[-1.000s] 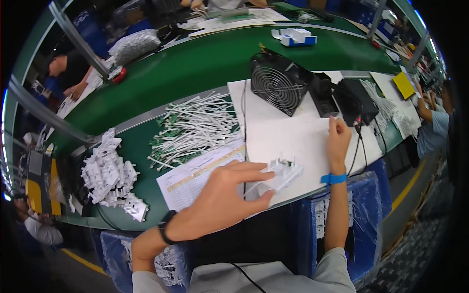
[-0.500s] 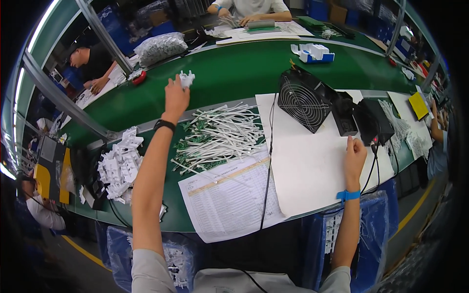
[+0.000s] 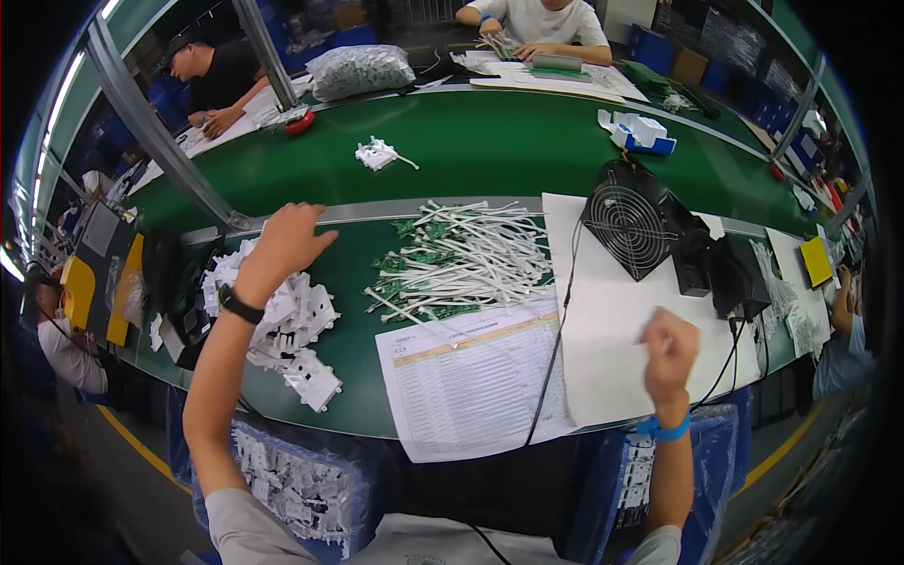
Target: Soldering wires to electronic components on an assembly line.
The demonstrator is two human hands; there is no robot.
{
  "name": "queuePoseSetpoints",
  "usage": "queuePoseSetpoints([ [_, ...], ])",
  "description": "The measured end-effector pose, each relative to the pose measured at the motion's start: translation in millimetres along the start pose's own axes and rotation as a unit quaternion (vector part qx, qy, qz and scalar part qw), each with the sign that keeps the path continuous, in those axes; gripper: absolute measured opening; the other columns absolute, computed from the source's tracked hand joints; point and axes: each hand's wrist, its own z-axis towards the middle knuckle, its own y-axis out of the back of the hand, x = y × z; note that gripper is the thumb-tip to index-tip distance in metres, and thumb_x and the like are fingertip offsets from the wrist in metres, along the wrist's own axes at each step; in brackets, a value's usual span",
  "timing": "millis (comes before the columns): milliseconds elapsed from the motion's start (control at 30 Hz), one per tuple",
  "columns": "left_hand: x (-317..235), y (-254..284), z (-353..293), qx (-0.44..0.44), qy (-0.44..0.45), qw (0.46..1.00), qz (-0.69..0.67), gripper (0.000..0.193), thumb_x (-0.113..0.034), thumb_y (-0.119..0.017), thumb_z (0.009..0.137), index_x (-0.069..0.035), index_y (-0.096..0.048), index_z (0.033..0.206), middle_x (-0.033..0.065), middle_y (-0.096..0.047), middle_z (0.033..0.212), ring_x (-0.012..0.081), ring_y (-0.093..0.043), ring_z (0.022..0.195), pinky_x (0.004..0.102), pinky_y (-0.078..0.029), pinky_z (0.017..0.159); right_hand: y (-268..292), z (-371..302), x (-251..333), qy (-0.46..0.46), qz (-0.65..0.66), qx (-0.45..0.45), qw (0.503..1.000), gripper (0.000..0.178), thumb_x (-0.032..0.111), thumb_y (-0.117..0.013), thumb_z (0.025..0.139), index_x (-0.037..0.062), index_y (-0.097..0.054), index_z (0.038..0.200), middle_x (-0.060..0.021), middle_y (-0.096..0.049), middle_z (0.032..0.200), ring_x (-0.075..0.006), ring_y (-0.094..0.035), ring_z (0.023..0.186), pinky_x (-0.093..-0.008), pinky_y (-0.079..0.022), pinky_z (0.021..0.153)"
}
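Observation:
My left hand, wearing a black wristband, reaches above the heap of white plastic housings with fingers stretched out and nothing visible in them. Over the white board, my right hand is curled closed and slightly blurred; whatever may be inside the fingers is hidden. On the green belt lies a white plastic housing with a short white cable. Between my hands spreads a pile of white cables with small green circuit boards. A printed sheet lies in front of that pile.
A black fan and black boxes stand at the right, with a black cord crossing the sheet. Lined blue bins sit below the table edge. A metal post rises at left. Co-workers sit across the belt and at both sides.
My left hand has let go of the white housing on the belt and drawn back over the heap. My right hand has moved back from the black boxes. The view has shifted.

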Motion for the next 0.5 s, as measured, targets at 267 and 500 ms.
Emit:
queuePoseSetpoints([
  [267, 11, 10, -89, -0.075, -0.091, 0.989, -0.089, 0.04, -0.018, -0.075, 0.084, 0.006, -0.066, 0.115, 0.0228, -0.067, 0.111, 0.0395, -0.06, 0.11, 0.0458, -0.048, 0.097, -240, 101, 62, 0.233, -0.046, 0.235, 0.943, 0.014, 0.001, -0.064, 0.084, 0.0006, -0.065, 0.099, -0.0148, -0.065, 0.096, -0.0319, -0.063, 0.09, -0.0417, -0.051, 0.079],
  [500, 2, -10, -118, 0.007, -0.09, 0.995, -0.048, 0.062, -0.036, -0.074, 0.087, 0.007, -0.06, 0.129, 0.0239, -0.054, 0.14, 0.0398, -0.044, 0.137, 0.049, -0.032, 0.118, -321, 97, 15, 0.269, -0.211, 0.263, 0.902, 0.014, -0.002, -0.063, 0.076, 0.0018, -0.069, 0.088, -0.0146, -0.064, 0.099, -0.0315, -0.062, 0.101, -0.0438, -0.049, 0.091],
])
